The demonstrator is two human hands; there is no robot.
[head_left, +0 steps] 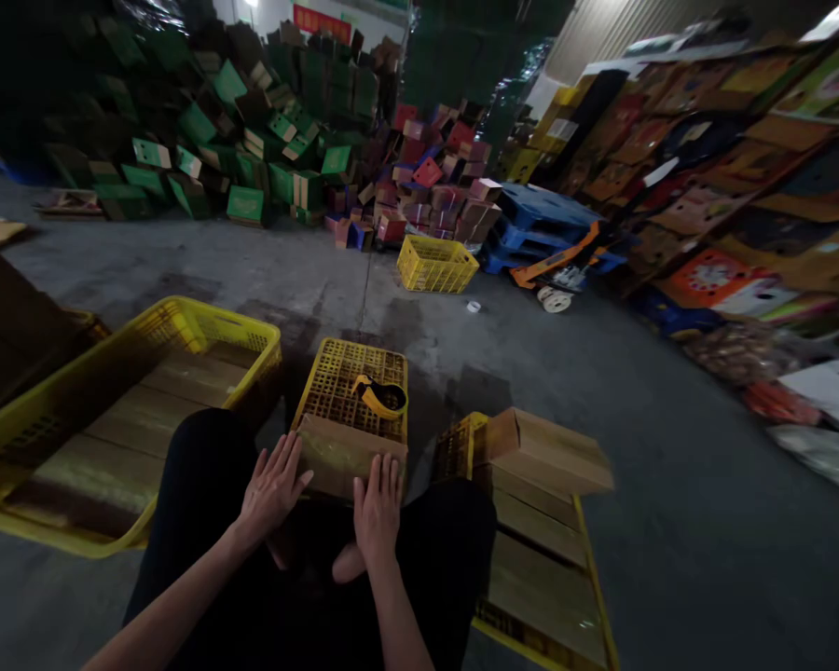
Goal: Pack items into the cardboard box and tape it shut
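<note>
A small brown cardboard box rests on an upturned yellow plastic crate in front of my knees. My left hand lies flat against the box's left near side, fingers stretched out. My right hand presses flat on the box's right near edge, fingers extended. A yellow tape dispenser sits on the crate just behind the box. Neither hand grips anything.
A yellow crate with flat cardboard stands at my left. Another yellow crate with stacked brown boxes is at my right. Farther off are a yellow basket, blue pallets, and piles of green and red boxes.
</note>
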